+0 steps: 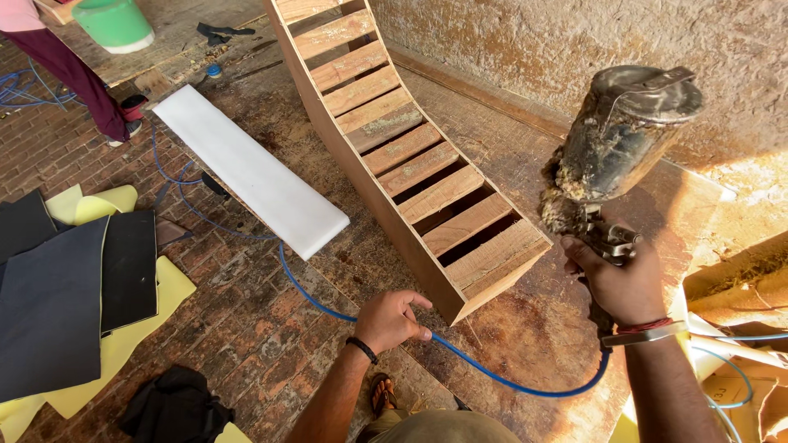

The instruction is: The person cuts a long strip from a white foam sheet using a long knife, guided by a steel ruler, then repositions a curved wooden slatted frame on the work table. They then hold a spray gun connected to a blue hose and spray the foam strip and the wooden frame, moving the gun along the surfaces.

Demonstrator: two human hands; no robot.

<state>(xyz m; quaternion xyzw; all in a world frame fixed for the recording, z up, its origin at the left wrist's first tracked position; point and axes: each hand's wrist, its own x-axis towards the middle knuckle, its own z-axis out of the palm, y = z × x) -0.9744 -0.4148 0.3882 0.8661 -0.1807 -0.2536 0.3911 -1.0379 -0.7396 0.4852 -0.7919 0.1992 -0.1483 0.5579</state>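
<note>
Nearest the camera, the person's own sandalled foot (382,395) rests on the brick floor (246,328), and just above it the left hand (392,320) is curled with its fingers (414,316) closed around the blue air hose (492,373), pinching it where it runs along the floor. The hose loops rightward and up to the right hand (620,283), whose fingers are wrapped tight around the grip of a spray gun (611,156), its glue-crusted cup held upright above the fist and just beside the near end of the curved wooden slatted frame (410,156). That frame lies on the floor, running away toward the rough plaster wall (574,41). To do this well, I judge that the left hand should keep the hose slack and pulled clear of the frame's near corner, so it neither drags over the slats nor tugs the gun off line; the gun seems best kept with its cup upright and moved evenly. Left of the frame lies a white foam slab (254,172), then dark and yellow foam sheets (74,279). Farthest off, another person's leg (78,82) stands near a green bucket (115,23).
</note>
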